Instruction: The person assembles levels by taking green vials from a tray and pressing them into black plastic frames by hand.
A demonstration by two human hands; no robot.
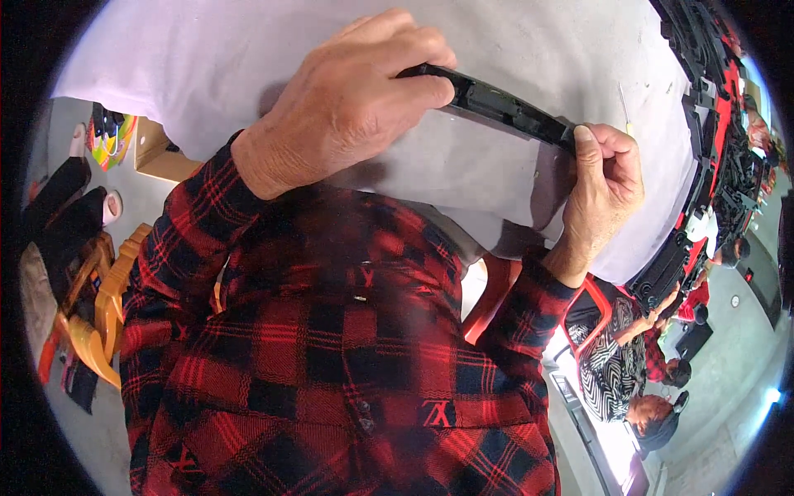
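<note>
Item: one long black strip (506, 109), held by us over the pale cloth (538, 41), left end pinched in our left hand (356, 103), right end in our right hand (608, 169); risk, we judge: flexing or slipping, caused by uneven pressure between grips.

Black strip (504, 109): right end hidden under right hand (608, 169); stretch near other end behind thumb (432, 89) of left hand (351, 107). Heaped black parts (699, 58): cut off by top edge, many too small to tell
</note>
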